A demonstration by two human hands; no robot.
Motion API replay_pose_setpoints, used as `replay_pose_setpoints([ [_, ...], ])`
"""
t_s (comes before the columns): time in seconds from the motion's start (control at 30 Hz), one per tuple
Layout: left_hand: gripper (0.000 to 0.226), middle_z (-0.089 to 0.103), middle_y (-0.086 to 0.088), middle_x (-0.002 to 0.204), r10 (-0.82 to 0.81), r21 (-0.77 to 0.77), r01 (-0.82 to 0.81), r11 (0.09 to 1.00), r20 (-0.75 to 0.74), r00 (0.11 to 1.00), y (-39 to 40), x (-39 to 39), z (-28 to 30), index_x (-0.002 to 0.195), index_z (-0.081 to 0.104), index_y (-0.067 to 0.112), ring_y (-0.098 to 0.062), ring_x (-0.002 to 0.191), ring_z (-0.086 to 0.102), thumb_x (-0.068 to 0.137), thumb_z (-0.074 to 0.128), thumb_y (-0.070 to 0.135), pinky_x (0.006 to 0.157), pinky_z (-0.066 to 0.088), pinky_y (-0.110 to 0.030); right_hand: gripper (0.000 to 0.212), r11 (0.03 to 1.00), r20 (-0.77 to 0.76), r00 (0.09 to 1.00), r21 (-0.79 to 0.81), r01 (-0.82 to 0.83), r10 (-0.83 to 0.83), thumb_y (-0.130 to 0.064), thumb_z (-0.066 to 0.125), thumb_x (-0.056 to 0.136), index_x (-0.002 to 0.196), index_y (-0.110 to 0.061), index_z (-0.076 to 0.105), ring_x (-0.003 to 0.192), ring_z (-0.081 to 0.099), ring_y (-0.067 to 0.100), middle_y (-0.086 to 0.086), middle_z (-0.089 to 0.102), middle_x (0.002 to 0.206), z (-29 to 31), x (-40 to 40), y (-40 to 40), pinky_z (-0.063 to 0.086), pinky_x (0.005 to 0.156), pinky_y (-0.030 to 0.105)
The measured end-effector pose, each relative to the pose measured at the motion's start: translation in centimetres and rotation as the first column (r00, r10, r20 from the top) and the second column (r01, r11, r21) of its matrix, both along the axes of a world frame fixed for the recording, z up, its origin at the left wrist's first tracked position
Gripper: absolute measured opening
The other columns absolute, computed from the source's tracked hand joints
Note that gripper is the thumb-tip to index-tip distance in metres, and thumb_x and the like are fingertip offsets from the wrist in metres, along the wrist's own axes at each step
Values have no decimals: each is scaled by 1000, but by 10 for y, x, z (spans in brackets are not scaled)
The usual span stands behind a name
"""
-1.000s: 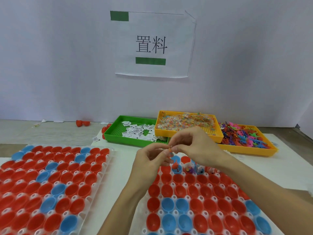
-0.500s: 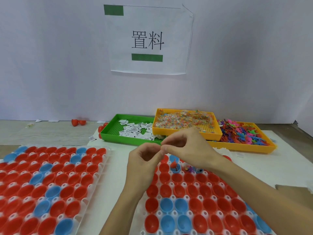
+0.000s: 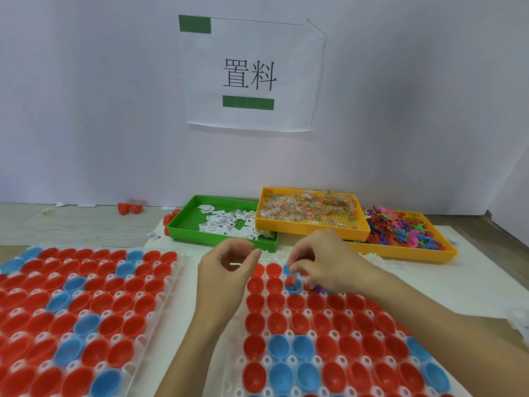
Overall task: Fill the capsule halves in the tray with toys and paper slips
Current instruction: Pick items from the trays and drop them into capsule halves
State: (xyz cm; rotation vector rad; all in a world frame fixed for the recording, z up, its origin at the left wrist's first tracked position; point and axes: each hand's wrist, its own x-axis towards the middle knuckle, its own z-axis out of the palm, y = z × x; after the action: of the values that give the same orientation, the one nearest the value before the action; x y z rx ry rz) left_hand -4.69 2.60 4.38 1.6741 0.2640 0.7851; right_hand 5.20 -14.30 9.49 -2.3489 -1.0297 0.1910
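Two white trays hold red and blue capsule halves: one in front of me (image 3: 264, 361) and one at the left (image 3: 169, 285). My right hand (image 3: 323, 262) pinches a small red toy (image 3: 291, 279) just above a blue capsule half (image 3: 294, 288) in the near tray's second row. Beside that half, a few halves to the right hold colourful toys (image 3: 317, 288). My left hand (image 3: 226, 270) hovers over the tray's left edge, fingers loosely curled, holding nothing I can see.
At the back stand a green tray (image 3: 183, 229) with paper slips (image 3: 229, 222), an orange tray (image 3: 309, 229) of bagged toys and another orange tray (image 3: 400, 252) of colourful plastic toys. Loose red capsule halves (image 3: 130, 208) lie by the wall, which carries a paper sign (image 3: 249, 74).
My hands were together pinching a small piece; they have parted. The right hand dropped toward the blue capsule half with the toy, and the left hand drew back left.
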Motion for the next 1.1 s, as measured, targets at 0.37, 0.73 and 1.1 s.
replay_pose_setpoints([
  [0.37,14,72,7,79,50,5,-50,999,-27,998,9,0,-8,80,72,25,-9,75,66,85,75,13,66,54,-20,12,997,129,991,-78,29,-19,-17,70,92,87,-13,80,70,68,1,-5,76,82,-9,-12,9,60,68,25],
  [0.73,13,72,9,79,95,4,-95,995,-23,995,14,-2,-6,81,72,21,-7,74,64,86,72,9,66,53,-18,16,980,282,959,-196,21,35,-15,72,89,74,-12,69,68,57,9,-3,67,75,-16,-21,12,50,59,27],
  [1.1,22,69,13,75,228,-33,-230,973,-53,972,16,2,-26,77,70,23,-3,73,62,88,66,4,64,49,-16,27,987,316,947,-158,-3,53,-35,63,96,82,-16,75,73,61,4,-6,72,82,-12,-25,6,52,71,26],
])
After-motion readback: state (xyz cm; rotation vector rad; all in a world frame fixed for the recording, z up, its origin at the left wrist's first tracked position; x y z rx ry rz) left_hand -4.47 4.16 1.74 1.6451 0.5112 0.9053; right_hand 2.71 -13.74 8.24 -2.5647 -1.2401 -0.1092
